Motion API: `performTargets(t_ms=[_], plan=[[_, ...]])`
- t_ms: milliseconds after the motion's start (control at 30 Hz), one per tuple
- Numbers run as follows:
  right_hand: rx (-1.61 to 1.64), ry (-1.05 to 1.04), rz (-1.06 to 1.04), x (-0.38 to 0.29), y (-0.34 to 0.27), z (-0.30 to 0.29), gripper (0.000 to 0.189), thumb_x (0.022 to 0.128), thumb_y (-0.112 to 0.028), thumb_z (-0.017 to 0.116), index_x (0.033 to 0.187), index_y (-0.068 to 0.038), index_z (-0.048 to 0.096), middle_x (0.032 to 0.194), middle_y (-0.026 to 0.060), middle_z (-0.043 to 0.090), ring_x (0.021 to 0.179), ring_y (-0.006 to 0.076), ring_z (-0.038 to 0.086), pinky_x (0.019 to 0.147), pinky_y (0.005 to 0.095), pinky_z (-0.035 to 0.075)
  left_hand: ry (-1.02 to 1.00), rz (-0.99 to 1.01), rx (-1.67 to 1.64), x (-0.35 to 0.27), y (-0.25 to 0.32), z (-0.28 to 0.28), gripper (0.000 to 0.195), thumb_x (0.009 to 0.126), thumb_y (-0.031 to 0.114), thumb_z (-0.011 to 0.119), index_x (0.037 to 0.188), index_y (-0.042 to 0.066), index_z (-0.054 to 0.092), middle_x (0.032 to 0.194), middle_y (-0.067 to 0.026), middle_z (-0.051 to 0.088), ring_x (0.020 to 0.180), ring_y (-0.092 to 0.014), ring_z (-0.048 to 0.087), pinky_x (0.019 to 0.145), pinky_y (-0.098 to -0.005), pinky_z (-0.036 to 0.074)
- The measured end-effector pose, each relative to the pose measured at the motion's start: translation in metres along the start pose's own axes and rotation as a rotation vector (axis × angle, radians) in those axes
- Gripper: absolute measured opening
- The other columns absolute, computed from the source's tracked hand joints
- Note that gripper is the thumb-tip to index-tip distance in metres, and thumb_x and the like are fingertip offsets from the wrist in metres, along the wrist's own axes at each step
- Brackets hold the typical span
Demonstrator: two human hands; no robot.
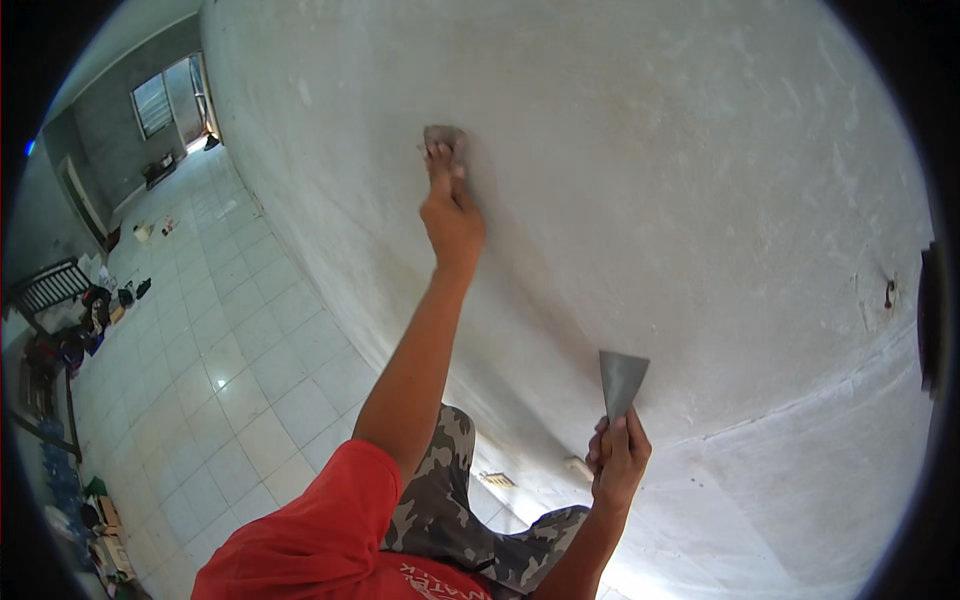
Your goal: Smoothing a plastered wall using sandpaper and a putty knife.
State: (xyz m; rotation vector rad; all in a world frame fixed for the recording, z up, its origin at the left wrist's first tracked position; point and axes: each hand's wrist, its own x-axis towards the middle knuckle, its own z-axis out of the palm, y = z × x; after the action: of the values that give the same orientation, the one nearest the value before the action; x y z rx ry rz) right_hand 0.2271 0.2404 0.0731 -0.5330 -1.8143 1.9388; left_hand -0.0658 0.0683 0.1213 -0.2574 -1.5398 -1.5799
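Note:
My left hand [456, 217] reaches up the wall and presses a small greyish-brown piece [444, 136], perhaps sandpaper, flat against the grey plaster. The fingers partly cover that piece, so its full shape is hidden. Lower and to the right, my right hand [624, 459] grips a putty knife [622, 379] by its handle. The triangular metal blade points upward in front of the wall; I cannot tell if its edge touches the surface. A broad plastered wall [675, 187] with pale patches and faint scuffs stands before me.
White floor tiles [225, 375] run along the wall's left side. Across the room stand a dark slatted wooden frame [52, 285] and piled household items. A rusty hook [889, 294] sticks out at right, near a dark object [930, 322]. A louvred window [153, 105] is far off.

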Motion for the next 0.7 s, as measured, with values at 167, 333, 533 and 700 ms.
performTargets(t_ms=[167,333,533,700], plan=[[0.114,0.012,0.000,0.003,0.029,-0.016,0.024,0.102,-0.020,0.050,0.110,-0.002,0.062,0.079,0.0018,0.056,0.050,0.0059,0.046,0.037,0.0204,0.030,-0.358,0.275,-0.098,-0.154,0.028,0.010,0.065,0.083,-0.008,0.054,0.146,0.003,0.042,0.155,-0.0216,0.032,0.146,-0.038,0.025,0.119,-0.0439,0.024],[0.014,-0.040,-0.005,0.003,0.005,-0.032,0.023,0.101,-0.019,0.051,0.104,0.000,0.062,0.065,-0.0002,0.050,0.048,0.0050,0.044,0.037,0.0202,0.029,-0.307,0.332,0.049,-0.123,0.007,0.006,0.058,0.089,-0.001,0.051,0.146,0.004,0.043,0.152,-0.0205,0.038,0.144,-0.038,0.031,0.118,-0.0442,0.029],[-0.070,-0.089,-0.037,0.022,-0.010,0.020,0.023,0.102,-0.020,0.051,0.110,-0.001,0.060,0.079,0.0027,0.056,0.049,0.0061,0.046,0.035,0.0204,0.031,0.028,-0.094,0.119,0.014,-0.061,-0.013,0.045,0.101,0.013,0.045,0.143,-0.003,0.042,0.146,-0.0259,0.043,0.138,-0.038,0.038,0.113,-0.0405,0.035],[-0.091,-0.075,-0.037,0.026,-0.012,0.051,0.026,0.101,-0.021,0.051,0.117,-0.001,0.059,0.080,0.0030,0.055,0.050,0.0052,0.045,0.036,0.0200,0.031,-0.400,0.290,-0.108,-0.156,0.013,-0.001,0.070,0.081,-0.010,0.045,0.149,0.002,0.035,0.155,-0.0224,0.032,0.143,-0.038,0.031,0.113,-0.0455,0.034]])
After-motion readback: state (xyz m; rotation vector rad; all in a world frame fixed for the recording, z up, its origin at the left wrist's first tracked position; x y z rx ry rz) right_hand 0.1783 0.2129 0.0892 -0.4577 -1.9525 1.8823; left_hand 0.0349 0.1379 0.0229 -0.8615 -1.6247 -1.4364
